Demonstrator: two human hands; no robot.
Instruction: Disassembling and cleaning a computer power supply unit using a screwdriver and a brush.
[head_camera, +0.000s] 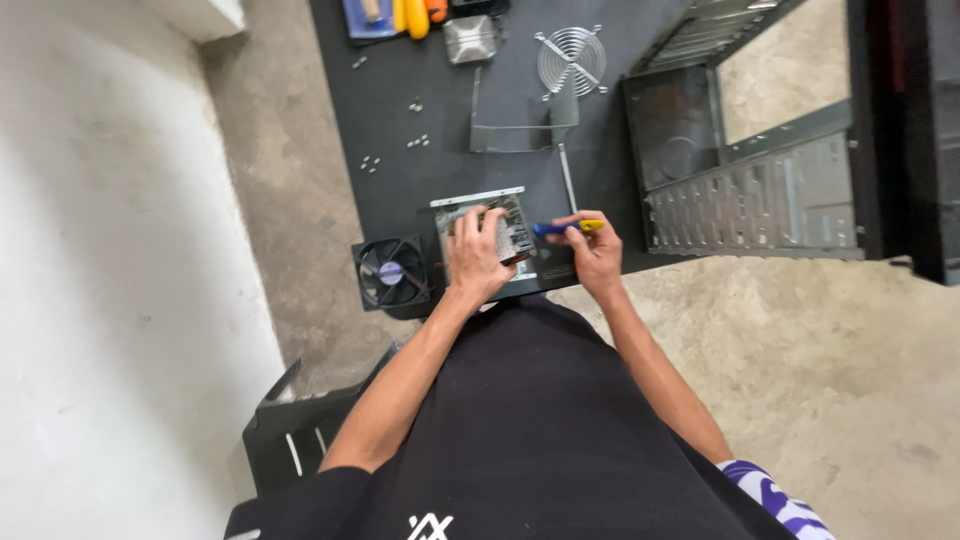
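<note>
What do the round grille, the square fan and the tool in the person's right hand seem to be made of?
The round grille looks like bright plated metal wire: thin concentric rings with a silvery shine. The square fan seems to be matte black plastic, with a dull moulded frame and blades. The screwdriver in the right hand appears to have a blue and yellow plastic handle; its shaft is hidden.

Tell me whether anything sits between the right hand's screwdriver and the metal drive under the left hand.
Nothing visible does: the blue-and-yellow screwdriver in the right hand points straight at the grey metal drive, which the left hand presses down.
</note>
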